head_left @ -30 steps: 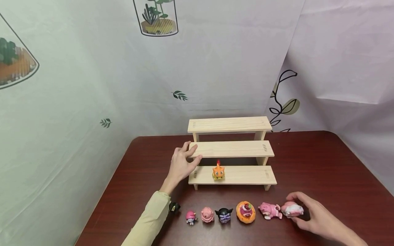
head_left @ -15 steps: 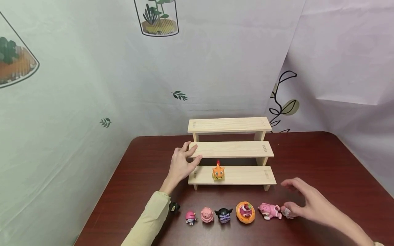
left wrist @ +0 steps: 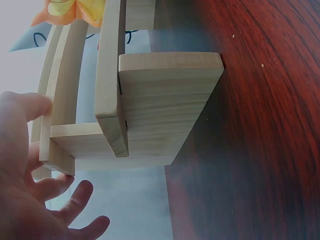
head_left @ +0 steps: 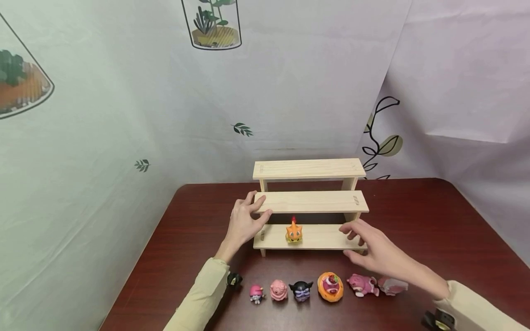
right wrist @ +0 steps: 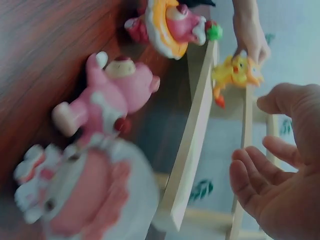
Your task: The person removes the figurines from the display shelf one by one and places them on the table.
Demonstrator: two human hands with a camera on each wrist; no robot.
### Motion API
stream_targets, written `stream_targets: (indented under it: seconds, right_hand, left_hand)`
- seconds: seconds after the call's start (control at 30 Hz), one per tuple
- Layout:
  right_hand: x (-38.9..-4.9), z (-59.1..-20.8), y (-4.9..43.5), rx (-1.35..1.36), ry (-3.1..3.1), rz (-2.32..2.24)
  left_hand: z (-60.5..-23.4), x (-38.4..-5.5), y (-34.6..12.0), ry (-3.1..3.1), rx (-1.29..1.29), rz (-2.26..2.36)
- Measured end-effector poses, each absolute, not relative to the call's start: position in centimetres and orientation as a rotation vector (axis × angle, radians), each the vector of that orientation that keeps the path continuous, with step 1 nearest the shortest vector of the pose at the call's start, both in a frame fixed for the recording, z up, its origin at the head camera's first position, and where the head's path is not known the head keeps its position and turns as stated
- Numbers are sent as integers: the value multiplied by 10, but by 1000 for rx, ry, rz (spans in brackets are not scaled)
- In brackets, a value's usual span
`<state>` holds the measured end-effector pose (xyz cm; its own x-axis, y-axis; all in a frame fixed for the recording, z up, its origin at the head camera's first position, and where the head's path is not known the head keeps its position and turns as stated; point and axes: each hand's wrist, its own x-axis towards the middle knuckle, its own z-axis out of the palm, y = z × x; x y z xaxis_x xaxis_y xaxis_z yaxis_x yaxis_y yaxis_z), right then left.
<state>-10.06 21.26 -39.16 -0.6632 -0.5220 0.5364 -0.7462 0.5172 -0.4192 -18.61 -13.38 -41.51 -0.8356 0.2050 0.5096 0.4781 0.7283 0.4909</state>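
My left hand holds the left end of the middle board of a three-step wooden display stand; in the left wrist view its thumb and fingers pinch the board's corner. An orange and yellow figurine stands on the lowest board. My right hand hovers around the right end of that board, fingers loosely curved with nothing between them. Below it on the table lie a pink bear figurine on its side and a pink and white figurine, both large in the right wrist view.
The row of figurines continues leftward with an orange ring-shaped one, a black and purple one, a round pink one and a pink-capped one. A patterned cloth hangs behind the dark red table.
My right hand has let go of the pink and white figurine and moved up and left to the lowest board's right end. My left hand stays in place on the stand.
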Motion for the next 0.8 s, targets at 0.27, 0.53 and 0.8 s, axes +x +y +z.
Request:
stream_targets:
  seconds: [0.27,0.53,0.8]
  right_hand:
    - [-116,-387,174,1078,-2436,907]
    - [-128,-392,149,1122,-2442,996]
    - [-136,-395,130,1151,-2441,1056]
  left_hand:
    - [-416,-187,-134,-2493,-532,-877]
    - [-417,-187,-134,-2493,-537,-884]
    - [-416,-188,-135,-2501,-533,-876]
